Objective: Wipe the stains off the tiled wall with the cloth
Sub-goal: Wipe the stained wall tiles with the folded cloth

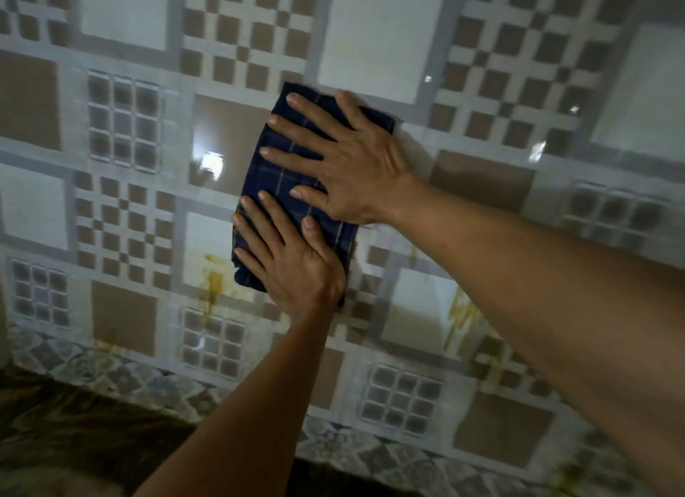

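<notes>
While the yellow drip stain (212, 281) sits just left of and below the left hand (293, 263), it lies outside the folded blue checked cloth (281, 185), so a sweep kept too high would miss it. Both hands lie flat with fingers spread, 1 above the other, pressing the cloth against the tiled wall (126, 15); neither grips it, so on glossy tile it could slide or drop. Right of the left hand and below the right hand (356, 163), a 2nd yellow streak (457, 315) could smear if dragged.
</notes>
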Tool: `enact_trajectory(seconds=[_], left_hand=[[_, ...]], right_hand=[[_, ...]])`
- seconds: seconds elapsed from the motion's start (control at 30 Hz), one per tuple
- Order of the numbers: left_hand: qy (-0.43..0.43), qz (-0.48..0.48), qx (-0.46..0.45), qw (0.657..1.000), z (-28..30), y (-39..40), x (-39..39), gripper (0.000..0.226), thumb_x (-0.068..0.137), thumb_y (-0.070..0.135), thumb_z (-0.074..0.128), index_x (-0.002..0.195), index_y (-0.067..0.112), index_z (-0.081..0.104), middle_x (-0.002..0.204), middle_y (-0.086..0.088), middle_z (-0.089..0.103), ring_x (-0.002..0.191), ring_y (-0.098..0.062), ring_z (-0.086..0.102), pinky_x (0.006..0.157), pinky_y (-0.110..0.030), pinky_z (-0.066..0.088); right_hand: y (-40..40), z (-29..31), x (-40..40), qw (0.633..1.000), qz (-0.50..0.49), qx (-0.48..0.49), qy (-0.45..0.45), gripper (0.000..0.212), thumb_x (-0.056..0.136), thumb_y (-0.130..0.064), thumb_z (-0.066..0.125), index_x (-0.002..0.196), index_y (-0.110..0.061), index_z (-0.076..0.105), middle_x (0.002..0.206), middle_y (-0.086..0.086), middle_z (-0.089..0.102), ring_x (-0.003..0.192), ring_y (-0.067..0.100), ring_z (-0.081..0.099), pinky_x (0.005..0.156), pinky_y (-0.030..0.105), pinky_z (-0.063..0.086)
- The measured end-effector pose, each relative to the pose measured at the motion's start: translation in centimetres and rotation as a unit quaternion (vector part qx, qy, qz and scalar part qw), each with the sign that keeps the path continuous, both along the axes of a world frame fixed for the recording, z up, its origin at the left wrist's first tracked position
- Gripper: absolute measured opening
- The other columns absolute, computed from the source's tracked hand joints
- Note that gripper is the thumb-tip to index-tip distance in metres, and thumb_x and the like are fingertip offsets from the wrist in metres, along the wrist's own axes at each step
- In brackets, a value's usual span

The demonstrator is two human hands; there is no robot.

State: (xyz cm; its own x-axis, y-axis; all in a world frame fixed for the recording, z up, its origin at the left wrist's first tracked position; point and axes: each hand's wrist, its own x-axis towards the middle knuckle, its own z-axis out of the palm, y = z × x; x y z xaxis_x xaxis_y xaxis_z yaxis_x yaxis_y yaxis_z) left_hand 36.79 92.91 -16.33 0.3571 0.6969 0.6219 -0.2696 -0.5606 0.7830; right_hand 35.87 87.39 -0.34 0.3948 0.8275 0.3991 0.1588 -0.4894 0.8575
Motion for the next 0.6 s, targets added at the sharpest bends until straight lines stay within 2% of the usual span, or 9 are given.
enact_trajectory(seconds=[0.2,0.4,0.6], left_hand=[[0.012,0.000,0.008,1.000,0.2,-6.2,-1.8,0.068,0.105,0.053,0.009,0.163,0.016,0.011,0.171,-0.008,0.008,0.158,-0.028,0.003,0.125,-0.057,0.006],[0.010,-0.002,0.003,1.000,-0.1,-7.9,-1.9,0.066,0.106,0.049,0.018,0.163,0.017,0.012,0.171,-0.007,0.008,0.158,-0.027,0.002,0.126,-0.056,0.005],[0.004,-0.004,0.006,1.000,-0.2,-8.1,-2.0,0.066,0.106,0.051,0.014,0.163,0.017,0.010,0.171,-0.007,0.006,0.158,-0.027,0.001,0.126,-0.056,0.005]], right_hand=[[-6.5,-0.1,-1.7,1.000,-0.006,0.012,0.001,0.063,0.104,-0.060,0.013,0.162,-0.038,0.004,0.172,-0.003,0.000,0.158,0.026,-0.004,0.124,0.060,0.002],[-8.2,-0.3,-2.5,1.000,-0.011,0.017,-0.001,0.062,0.104,-0.060,0.014,0.162,-0.039,0.002,0.172,-0.004,-0.003,0.158,0.026,-0.006,0.124,0.058,-0.001],[-8.5,-0.2,-3.1,1.000,-0.020,0.017,0.007,0.062,0.105,-0.059,0.015,0.162,-0.038,0.000,0.172,-0.003,-0.005,0.158,0.026,-0.007,0.124,0.058,-0.002]])
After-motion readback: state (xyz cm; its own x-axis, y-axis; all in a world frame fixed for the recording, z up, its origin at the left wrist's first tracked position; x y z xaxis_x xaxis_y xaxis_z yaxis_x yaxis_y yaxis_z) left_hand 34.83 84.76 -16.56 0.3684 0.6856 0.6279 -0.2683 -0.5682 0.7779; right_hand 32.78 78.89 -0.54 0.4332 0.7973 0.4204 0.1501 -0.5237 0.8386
